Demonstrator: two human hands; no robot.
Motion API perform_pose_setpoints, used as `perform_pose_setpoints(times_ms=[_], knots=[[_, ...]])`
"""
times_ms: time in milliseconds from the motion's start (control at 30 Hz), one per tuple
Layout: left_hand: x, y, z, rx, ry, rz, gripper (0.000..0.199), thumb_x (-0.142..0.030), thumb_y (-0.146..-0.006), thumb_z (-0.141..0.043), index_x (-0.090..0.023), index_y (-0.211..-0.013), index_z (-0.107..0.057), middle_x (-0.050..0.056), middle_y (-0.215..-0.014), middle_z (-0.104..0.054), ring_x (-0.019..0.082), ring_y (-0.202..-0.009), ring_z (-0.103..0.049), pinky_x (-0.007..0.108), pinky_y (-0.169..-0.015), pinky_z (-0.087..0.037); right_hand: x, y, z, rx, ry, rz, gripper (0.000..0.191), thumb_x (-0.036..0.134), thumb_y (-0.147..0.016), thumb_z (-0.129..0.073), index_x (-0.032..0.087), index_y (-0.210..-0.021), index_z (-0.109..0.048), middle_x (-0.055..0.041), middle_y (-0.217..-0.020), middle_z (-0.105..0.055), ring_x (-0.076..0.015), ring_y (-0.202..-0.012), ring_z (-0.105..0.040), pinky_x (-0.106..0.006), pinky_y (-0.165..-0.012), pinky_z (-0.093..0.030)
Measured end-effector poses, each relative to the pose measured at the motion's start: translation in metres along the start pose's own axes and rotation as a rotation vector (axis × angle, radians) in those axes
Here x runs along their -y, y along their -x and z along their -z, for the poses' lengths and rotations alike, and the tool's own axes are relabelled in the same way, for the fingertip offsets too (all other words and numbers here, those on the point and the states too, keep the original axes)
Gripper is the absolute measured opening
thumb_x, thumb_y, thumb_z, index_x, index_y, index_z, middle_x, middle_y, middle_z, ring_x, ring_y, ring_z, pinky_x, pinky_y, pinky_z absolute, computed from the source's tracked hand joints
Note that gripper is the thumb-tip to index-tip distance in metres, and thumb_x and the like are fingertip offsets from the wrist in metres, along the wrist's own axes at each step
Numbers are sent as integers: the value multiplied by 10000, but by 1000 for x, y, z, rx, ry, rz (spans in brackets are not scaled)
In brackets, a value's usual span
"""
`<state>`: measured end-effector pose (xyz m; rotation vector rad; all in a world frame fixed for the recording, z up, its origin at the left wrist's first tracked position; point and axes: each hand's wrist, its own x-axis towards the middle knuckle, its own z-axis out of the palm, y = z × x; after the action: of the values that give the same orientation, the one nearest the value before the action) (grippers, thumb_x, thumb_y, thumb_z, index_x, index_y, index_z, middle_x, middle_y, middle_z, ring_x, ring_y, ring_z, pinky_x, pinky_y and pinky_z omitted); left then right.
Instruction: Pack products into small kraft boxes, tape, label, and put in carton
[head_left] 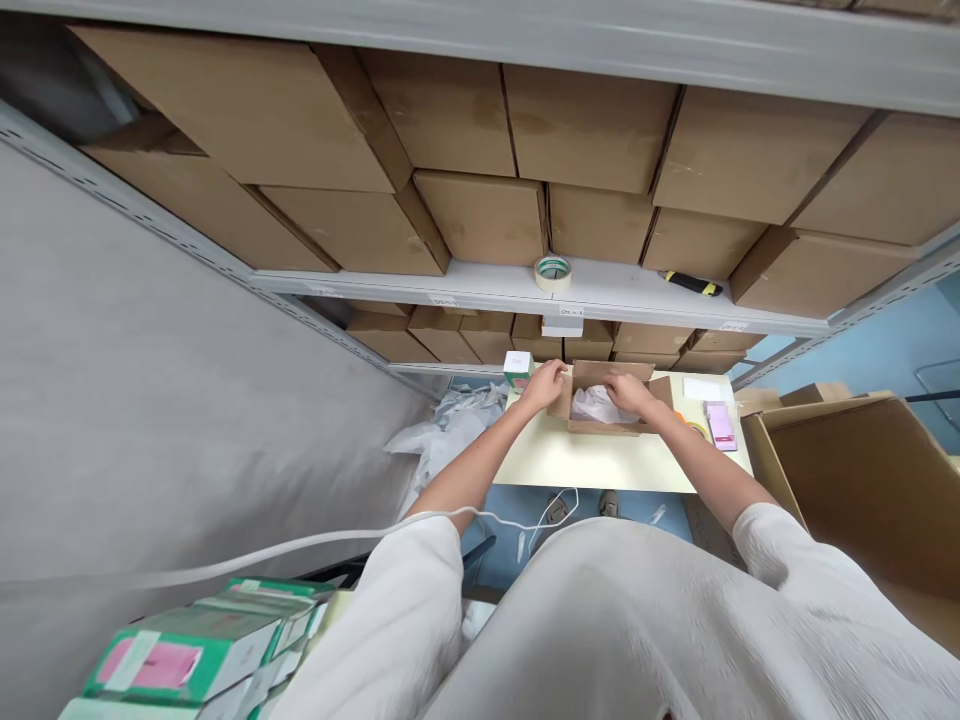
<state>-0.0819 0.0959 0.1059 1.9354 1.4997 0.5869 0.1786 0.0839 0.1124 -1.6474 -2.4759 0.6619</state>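
Box (609, 427) runs left-right between left hand (546, 384) and right hand (628, 392). Bag (592, 404) inside lies nearer right; can't tell whether fingers pinch.

A carton (600, 427) sits on a table (585, 461), its left end beside the left hand (548, 384), a bag (590, 404) inside it by the right hand (630, 391). A small box (519, 367) stands left of the left hand; tape (699, 430) and a phone (721, 426) lie right of the right. Beyond both, a shelf (619, 287) holds a roll (553, 281) and a knife (691, 284) before stacked boxes (480, 222); wrap (454, 430) lies farther left.
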Motion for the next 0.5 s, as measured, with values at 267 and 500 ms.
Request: perform_pose_setpoints(times_ms=[267,500], knots=[[35,25,25,-77,-25,42,435,-39,-869,-509,-208,-1206,-725,112,-1306,-722,286,-1306,-637,452,-1169,-509,59,-36,4,-44,-12,193,414,81,-987,-494,168,-1320,-724,-133,-1283,-725,-264,-1157,-678,-340,-993,-506],[83,43,41,-164,-49,100,519,-45,-870,-533,-187,-1347,-678,136,-1453,-650,293,-1421,-574,464,-1232,-461,108,-86,-31,-22,16,206,362,175,-976,-610,180,-1333,-668,-149,-1411,-669,-314,-1256,-602,-429,-1051,-486]])
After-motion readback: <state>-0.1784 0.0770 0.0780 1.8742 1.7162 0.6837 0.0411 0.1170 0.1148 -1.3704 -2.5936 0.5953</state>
